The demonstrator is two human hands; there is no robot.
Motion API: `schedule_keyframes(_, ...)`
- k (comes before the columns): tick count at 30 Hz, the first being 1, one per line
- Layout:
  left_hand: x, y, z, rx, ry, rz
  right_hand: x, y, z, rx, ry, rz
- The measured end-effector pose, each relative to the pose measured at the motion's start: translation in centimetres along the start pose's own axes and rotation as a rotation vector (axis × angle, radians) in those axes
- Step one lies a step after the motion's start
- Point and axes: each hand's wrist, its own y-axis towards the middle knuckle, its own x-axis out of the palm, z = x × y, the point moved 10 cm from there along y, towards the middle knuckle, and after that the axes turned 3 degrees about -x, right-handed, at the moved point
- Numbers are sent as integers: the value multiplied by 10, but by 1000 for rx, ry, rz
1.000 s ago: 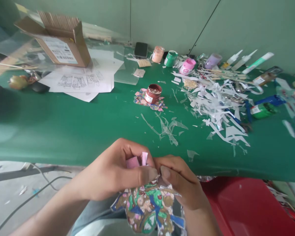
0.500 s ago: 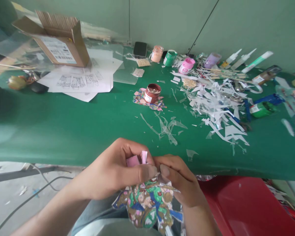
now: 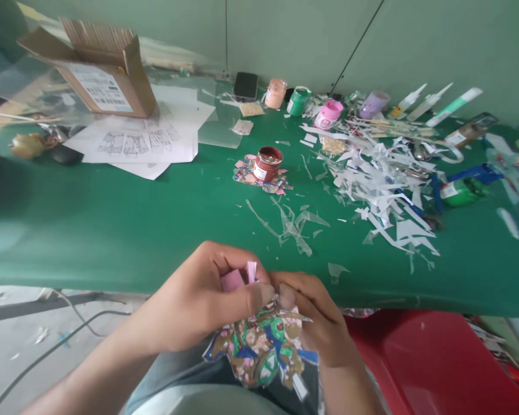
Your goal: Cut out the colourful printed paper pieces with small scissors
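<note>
A painted cutout (image 3: 263, 349), patterned in brown, green, blue and pink, hangs between my two hands over my lap. My left hand (image 3: 216, 294) pinches its top edge with the thumb, and a pink piece (image 3: 232, 280) pokes out from its curled fingers. My right hand (image 3: 313, 305) is closed on the same top edge, its thumb tip beside the left thumb. The fingertips partly cover whatever lies between them.
An open brown jar (image 3: 268, 163) stands on painted pieces on the green table (image 3: 155, 230). Paper scraps (image 3: 384, 184) and paint jars lie at right. A cardboard box (image 3: 108, 86) and printed sheets (image 3: 144, 147) sit at left. A red container (image 3: 432, 357) is below right.
The cutout's lower part has swung up slightly and tilted between my hands. My thumbs have shifted a little at its top edge, the right one to the left.
</note>
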Motion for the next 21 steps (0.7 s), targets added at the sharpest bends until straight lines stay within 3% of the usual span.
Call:
schedule_keyframes(6, -4, 2, 0, 8, -58, 39, 0, 0, -19, -129, -167, 68)
schedule_keyframes(21, -3, 4, -2, 12, -152, 25, 4, -2, -9, -90, -105, 100)
